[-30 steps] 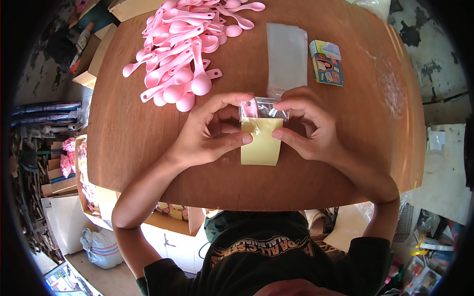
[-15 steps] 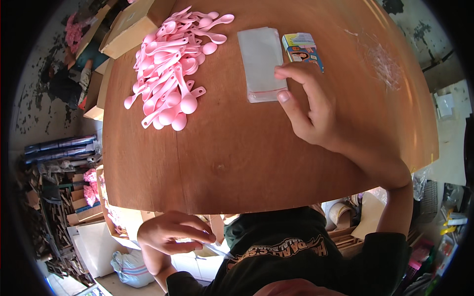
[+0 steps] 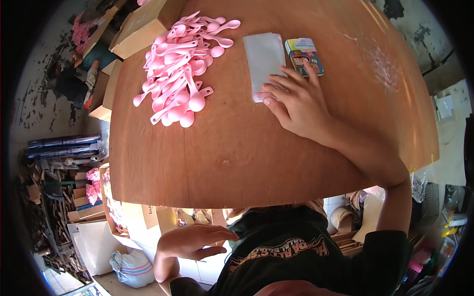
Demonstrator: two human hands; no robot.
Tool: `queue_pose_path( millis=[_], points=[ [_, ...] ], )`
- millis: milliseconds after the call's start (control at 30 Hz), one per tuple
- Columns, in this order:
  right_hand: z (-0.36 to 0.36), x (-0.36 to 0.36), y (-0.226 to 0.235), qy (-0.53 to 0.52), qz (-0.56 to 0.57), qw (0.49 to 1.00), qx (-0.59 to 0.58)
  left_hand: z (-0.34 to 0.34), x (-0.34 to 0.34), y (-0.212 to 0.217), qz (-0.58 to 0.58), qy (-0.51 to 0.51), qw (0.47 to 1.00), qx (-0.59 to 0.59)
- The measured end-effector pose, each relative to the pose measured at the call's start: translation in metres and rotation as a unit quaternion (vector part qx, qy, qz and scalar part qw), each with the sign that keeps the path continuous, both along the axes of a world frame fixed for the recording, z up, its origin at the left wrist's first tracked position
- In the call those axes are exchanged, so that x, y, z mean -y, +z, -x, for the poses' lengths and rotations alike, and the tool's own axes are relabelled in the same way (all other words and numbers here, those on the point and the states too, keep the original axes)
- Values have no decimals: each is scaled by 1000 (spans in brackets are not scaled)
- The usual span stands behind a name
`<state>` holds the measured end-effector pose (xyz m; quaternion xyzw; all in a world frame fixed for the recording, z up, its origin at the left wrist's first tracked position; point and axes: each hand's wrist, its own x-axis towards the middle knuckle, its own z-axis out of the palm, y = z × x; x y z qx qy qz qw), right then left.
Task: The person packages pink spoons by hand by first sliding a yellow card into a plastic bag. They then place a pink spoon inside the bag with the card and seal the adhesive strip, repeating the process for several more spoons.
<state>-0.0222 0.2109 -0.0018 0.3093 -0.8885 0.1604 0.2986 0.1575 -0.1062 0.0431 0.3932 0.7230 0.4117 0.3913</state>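
Observation:
My right hand (image 3: 301,106) reaches over the table with its fingers spread and holds nothing. Its thumb and fingers are over the lower right part of a stack of clear plastic bags (image 3: 262,54); whether they press on it I cannot tell. A small colourful box (image 3: 297,46) stands just beyond the fingertips, one finger overlapping it in view. My left hand (image 3: 195,240) hovers below the table's front edge, near my body, fingers stretched out and nothing visible in them. Left of the bags lies a large heap of pink plastic measuring spoons (image 3: 175,71).
The brown wooden table (image 3: 266,167) bears a tangle of clear plastic strips (image 3: 382,69) at the right. A cardboard box (image 3: 145,27) adjoins its far left edge. Another person's arm (image 3: 92,76) shows beyond. A tied white sack (image 3: 132,269) sits on the floor at lower left.
My right hand has gone from a curled, thumb-and-finger-apart pose to spread fingers over the bags. My left hand has shifted right, toward my body. The whole view has shifted slightly.

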Motion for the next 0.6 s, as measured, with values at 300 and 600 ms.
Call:
queue_pose_path(
  millis=[300,600],
  points=[
    [-2,0,0,-22,-22,1000,2,117,-71,48,-74,120,975,-172],
    [-1,0,10,-5,52,996,-73,194,-95,-33,-170,253,848,-435]
  ],
)
